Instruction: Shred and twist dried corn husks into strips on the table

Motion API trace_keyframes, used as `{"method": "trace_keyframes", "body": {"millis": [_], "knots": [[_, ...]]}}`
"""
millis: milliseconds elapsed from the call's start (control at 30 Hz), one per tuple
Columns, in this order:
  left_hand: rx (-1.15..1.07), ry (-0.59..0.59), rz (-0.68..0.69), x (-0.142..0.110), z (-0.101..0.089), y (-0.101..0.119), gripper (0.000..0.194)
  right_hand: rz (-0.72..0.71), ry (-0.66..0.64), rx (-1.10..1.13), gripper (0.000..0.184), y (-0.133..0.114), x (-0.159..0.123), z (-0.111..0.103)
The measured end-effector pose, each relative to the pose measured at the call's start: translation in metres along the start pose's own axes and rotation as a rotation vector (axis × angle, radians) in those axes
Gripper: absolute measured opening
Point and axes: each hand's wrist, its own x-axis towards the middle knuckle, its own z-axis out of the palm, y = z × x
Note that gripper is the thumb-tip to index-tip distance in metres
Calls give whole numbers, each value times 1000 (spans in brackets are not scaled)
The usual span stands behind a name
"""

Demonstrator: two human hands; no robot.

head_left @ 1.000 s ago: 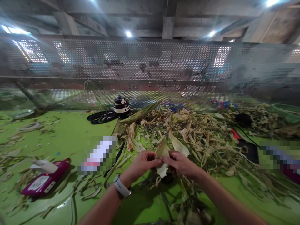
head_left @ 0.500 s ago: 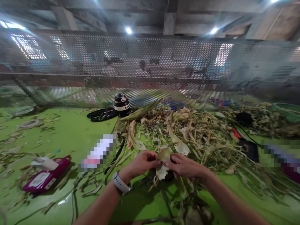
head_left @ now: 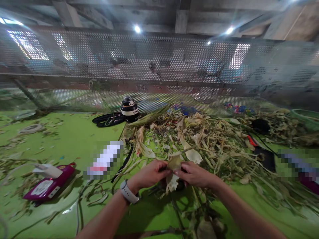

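Pale leaf [head_left: 173,162], pinched by left hand [head_left: 151,173] and right hand [head_left: 196,174], above green table [head_left: 74,131]

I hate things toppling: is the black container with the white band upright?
Upright: the black container has its narrower top above the band.

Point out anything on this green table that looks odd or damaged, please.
The pale leaf pinched between the left hand and right hand looks damaged: its lower edge is ragged. Oddly, a magenta power strip with a white plug lies on the left among plant scraps, an unexpected spot for electrical gear.
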Motion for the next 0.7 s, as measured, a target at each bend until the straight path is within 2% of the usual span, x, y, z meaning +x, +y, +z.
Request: {"method": "trace_keyframes", "body": {"millis": [133,467,633,700], "knots": [[115,42,0,1,0,-2,20,8,9,-52,32,1,2,1],[281,47,4,2,2,-8,20,-18,60,-297,22,-1,5,3],[355,73,20,3,2,-11,21,5,1,-328,34,-2,3,0],[343,60,16,2,2,-11,20,-25,-5,-371,33,-2,2,0]]}}
